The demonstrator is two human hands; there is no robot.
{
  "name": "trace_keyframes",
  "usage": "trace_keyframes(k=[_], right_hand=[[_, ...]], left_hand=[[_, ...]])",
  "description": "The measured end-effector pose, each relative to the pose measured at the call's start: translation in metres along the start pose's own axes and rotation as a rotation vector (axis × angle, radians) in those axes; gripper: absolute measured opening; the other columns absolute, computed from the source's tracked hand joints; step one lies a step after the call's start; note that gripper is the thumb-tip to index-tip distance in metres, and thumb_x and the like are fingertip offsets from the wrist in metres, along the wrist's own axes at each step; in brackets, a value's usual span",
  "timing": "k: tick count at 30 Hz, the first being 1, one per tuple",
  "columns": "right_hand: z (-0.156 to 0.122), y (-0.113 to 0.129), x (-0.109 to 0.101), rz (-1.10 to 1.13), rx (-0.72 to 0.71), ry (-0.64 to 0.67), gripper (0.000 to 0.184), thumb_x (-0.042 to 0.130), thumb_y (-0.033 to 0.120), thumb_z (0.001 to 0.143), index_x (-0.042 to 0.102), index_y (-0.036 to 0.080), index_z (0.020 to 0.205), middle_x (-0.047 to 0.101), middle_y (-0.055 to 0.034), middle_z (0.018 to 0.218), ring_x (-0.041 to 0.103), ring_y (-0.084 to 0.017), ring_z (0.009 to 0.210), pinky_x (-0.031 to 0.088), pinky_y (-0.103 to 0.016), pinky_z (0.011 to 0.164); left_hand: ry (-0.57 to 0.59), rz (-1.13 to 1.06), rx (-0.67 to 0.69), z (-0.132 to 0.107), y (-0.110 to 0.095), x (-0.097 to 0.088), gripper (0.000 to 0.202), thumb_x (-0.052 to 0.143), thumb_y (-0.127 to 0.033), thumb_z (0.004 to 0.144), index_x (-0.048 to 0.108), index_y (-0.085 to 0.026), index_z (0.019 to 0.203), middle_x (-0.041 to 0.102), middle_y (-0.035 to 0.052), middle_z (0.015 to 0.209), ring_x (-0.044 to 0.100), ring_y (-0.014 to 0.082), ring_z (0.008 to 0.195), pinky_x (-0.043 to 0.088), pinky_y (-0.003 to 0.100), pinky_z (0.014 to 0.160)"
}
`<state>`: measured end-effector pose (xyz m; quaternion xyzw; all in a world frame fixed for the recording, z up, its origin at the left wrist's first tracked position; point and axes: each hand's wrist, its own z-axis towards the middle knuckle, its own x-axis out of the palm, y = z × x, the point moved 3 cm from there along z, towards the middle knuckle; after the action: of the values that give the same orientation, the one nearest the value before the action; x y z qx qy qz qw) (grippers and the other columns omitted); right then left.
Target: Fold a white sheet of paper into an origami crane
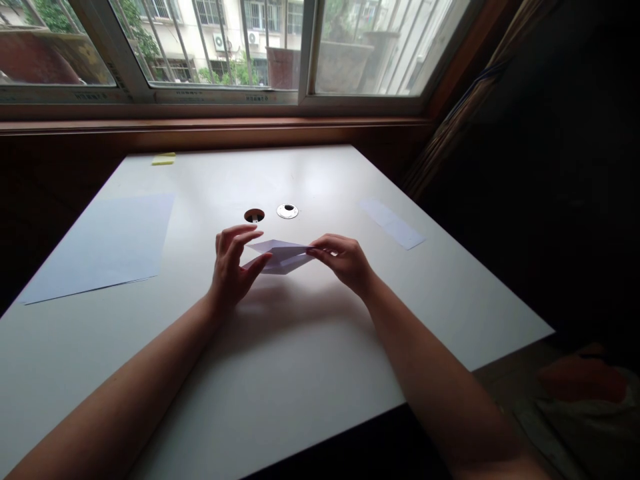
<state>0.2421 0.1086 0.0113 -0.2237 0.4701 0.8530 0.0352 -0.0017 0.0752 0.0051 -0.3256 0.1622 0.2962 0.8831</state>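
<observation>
A folded piece of pale paper (287, 252) is held just above the white table, its layers spread apart at the left side. My right hand (343, 257) pinches the paper's right end between thumb and fingers. At the opposite end is my left hand (235, 263), with thumb and fingers apart in an open curve. Its thumb overlaps the paper's left part in view; whether it presses on it I cannot tell. A soft shadow of hands and paper falls on the table (300, 373) below.
Large pale sheets (105, 240) lie at the left. A narrow paper strip (393, 223) lies at the right. Beyond my hands are a round cable hole (255, 215) and a round cover (287, 211). Yellow sticky notes (163, 159) sit near the far edge, below the window.
</observation>
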Motion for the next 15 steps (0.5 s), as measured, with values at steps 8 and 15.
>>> trace_keyframes(k=[8, 15], right_hand=[[0.003, -0.025, -0.002, 0.259, 0.268, -0.064, 0.035, 0.073, 0.053, 0.080, 0.070, 0.020, 0.089, 0.066, -0.0010, 0.072, 0.060, -0.015, 0.065, 0.051, -0.029, 0.059], [0.004, -0.025, 0.000, 0.338, 0.301, -0.030, 0.035, 0.075, 0.051, 0.079, 0.070, 0.017, 0.089, 0.064, -0.0006, 0.070, 0.057, -0.013, 0.063, 0.048, -0.028, 0.059]], left_hand=[[0.151, -0.174, -0.273, -0.003, 0.024, 0.011, 0.054, 0.064, -0.051, 0.089, 0.049, -0.025, 0.134, 0.053, 0.0133, 0.137, 0.061, 0.0259, 0.115, 0.057, 0.042, 0.089], [0.356, -0.384, -0.461, -0.003, 0.023, 0.012, 0.054, 0.060, -0.056, 0.090, 0.050, -0.025, 0.133, 0.066, 0.0105, 0.125, 0.067, 0.0257, 0.109, 0.054, 0.039, 0.090]])
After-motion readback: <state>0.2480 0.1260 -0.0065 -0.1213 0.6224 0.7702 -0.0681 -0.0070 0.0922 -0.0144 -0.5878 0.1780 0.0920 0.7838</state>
